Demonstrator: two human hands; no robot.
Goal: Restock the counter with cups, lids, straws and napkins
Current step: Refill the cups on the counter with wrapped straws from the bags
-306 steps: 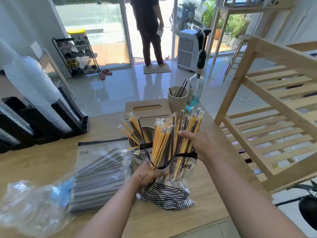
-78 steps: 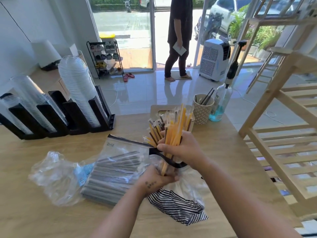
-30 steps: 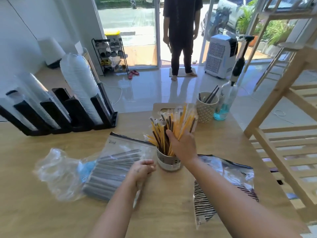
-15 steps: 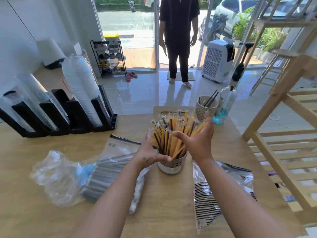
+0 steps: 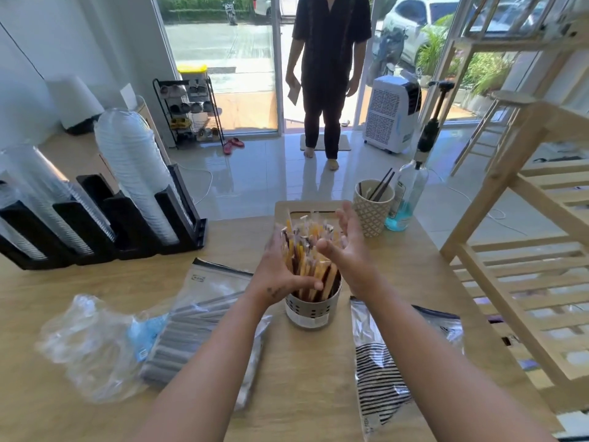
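A white perforated holder (image 5: 312, 309) stands mid-counter, packed with wrapped yellow and black straws (image 5: 307, 256). My left hand (image 5: 280, 275) cups the bundle from the left, its thumb across the lower straws. On the bundle's right, my right hand (image 5: 347, 247) has straight fingers. An empty striped zip bag (image 5: 379, 371) lies flat on the right. To the left lies a zip bag of grey straws (image 5: 194, 327). Black racks at the back left hold a white lid stack (image 5: 134, 173) and clear cups (image 5: 41, 193).
A crumpled clear plastic bag (image 5: 86, 342) lies at the left. A wooden napkin box (image 5: 306, 208), a patterned cup (image 5: 373, 208) with dark sticks and a blue liquid bottle (image 5: 404, 199) stand at the far edge. A wooden shelf (image 5: 526, 250) is right. A person (image 5: 328, 68) stands at the door.
The straw bundle went from the striped bag into the holder, and the bag now lies flat on the right. Both hands have closed in around the straws, gathering the spread bundle tighter.
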